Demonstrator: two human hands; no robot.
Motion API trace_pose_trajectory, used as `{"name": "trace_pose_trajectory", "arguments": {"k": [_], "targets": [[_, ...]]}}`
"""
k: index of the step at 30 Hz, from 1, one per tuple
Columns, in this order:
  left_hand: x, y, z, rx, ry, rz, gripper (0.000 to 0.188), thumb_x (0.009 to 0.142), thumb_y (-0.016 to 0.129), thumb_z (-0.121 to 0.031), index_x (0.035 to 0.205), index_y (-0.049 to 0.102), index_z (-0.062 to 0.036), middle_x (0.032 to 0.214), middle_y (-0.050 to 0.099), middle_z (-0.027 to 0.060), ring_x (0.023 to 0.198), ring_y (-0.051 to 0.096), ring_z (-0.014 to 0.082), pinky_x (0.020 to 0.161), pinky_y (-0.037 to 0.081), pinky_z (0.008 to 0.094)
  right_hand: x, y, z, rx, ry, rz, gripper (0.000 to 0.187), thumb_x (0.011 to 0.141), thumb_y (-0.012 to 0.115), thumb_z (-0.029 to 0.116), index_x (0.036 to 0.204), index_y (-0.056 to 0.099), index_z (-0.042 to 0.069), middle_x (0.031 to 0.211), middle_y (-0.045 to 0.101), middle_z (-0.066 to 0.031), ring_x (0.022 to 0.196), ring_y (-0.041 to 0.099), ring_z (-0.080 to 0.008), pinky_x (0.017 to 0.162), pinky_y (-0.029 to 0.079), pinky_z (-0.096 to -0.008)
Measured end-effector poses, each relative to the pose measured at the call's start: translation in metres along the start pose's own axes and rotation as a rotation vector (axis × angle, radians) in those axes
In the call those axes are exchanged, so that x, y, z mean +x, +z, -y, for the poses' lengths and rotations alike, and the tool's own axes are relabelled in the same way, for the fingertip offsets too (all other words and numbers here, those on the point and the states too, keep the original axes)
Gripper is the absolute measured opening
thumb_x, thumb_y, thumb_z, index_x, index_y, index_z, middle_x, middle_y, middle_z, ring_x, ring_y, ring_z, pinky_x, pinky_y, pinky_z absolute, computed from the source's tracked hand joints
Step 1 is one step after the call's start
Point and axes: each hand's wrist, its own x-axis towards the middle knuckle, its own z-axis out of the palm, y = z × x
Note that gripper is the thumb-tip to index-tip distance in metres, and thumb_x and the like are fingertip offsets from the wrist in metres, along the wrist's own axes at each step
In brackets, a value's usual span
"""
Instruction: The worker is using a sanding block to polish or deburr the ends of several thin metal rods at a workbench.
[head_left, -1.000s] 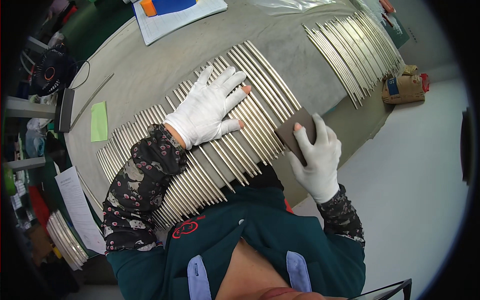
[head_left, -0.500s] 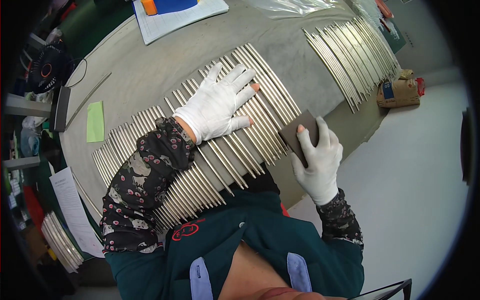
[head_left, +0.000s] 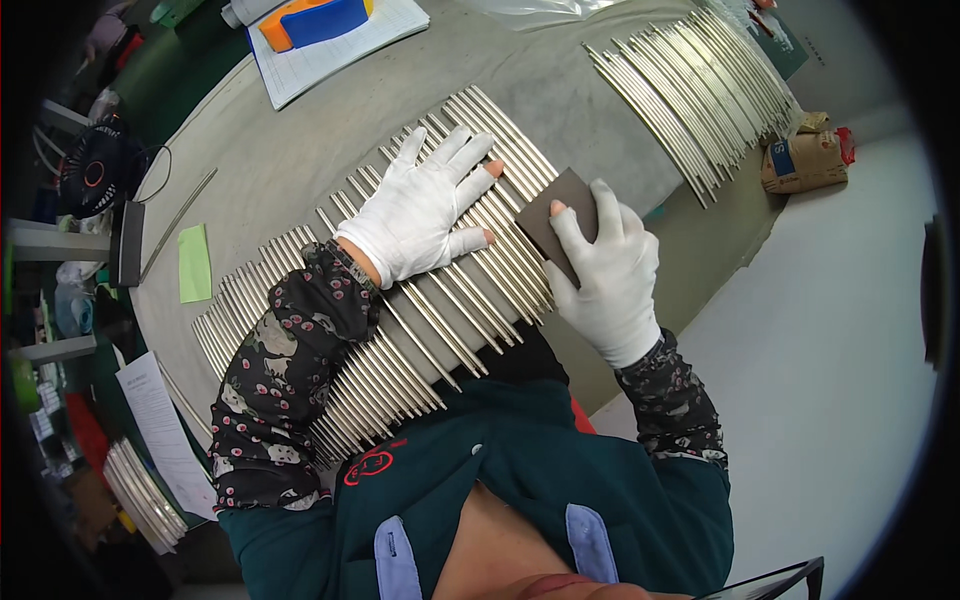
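A row of slim metal rods (head_left: 470, 310) lies side by side across the grey table in front of me. My left hand (head_left: 425, 205), in a white glove with bare thumb and finger tips showing, rests flat on the rods with its fingers spread. My right hand (head_left: 610, 270), gloved the same way, grips a flat dark brown rectangular pad (head_left: 565, 222) that looks like a sanding sponge. The pad overlaps the right-hand ends of the row; whether it presses on the rods cannot be made out.
A second batch of rods (head_left: 690, 95) lies at the far right, near a brown paper bag (head_left: 808, 162). Papers (head_left: 340, 55) with an orange-and-blue object stand at the back. At left are a green slip (head_left: 195, 263), a single rod (head_left: 178, 225) and a black fan (head_left: 92, 170).
My right hand has moved left and up with the pad, over the rods' ends. My left hand stays flat on the rods. The whole view has shifted slightly.
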Motion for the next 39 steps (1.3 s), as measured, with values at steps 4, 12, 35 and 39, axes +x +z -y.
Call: {"name": "trace_pose_trajectory", "arguments": {"k": [4,12,35,39], "targets": [[0.001,-0.001,0.0,-0.028,-0.001,0.024,0.072,0.09,0.052,-0.052,0.143,0.038,-0.0059,0.153,0.028,0.0181,0.141,0.026,0.0375,0.115,0.016,0.0568,-0.056,-0.026,-0.022,0.086,0.026,0.07,0.065,0.06,0.079,0.016,0.121,0.057,0.015,0.132,0.046,-0.024,0.108,0.053,-0.0353,0.08,0.043,-0.0427],[0.013,-0.004,-0.003,0.012,-0.009,0.043,0.071,0.088,0.056,-0.045,0.144,0.036,-0.0056,0.153,0.029,0.0185,0.142,0.025,0.0375,0.115,0.016,0.0569,-0.09,-0.022,-0.027,0.091,0.205,0.034,0.066,0.059,0.077,0.015,0.123,0.057,0.017,0.134,0.047,-0.0198,0.109,0.051,-0.0345,0.085,0.04,-0.0414],[0.037,0.003,0.0,0.048,0.016,0.01,0.067,0.09,0.053,-0.046,0.142,0.04,-0.007,0.151,0.031,0.0182,0.14,0.027,0.0391,0.114,0.018,0.0569,-0.08,-0.015,-0.045,0.089,0.245,-0.059,0.063,0.059,0.078,0.016,0.119,0.059,0.016,0.134,0.048,-0.0193,0.11,0.052,-0.0331,0.087,0.04,-0.0416],[0.041,0.006,0.001,0.057,0.013,0.003,0.066,0.09,0.054,-0.045,0.143,0.04,-0.0079,0.151,0.032,0.0169,0.14,0.027,0.0384,0.114,0.019,0.0563,-0.072,-0.011,-0.053,0.095,0.265,-0.126,0.061,0.06,0.078,0.015,0.119,0.06,0.016,0.133,0.049,-0.0186,0.111,0.052,-0.0333,0.09,0.04,-0.0424]]}}
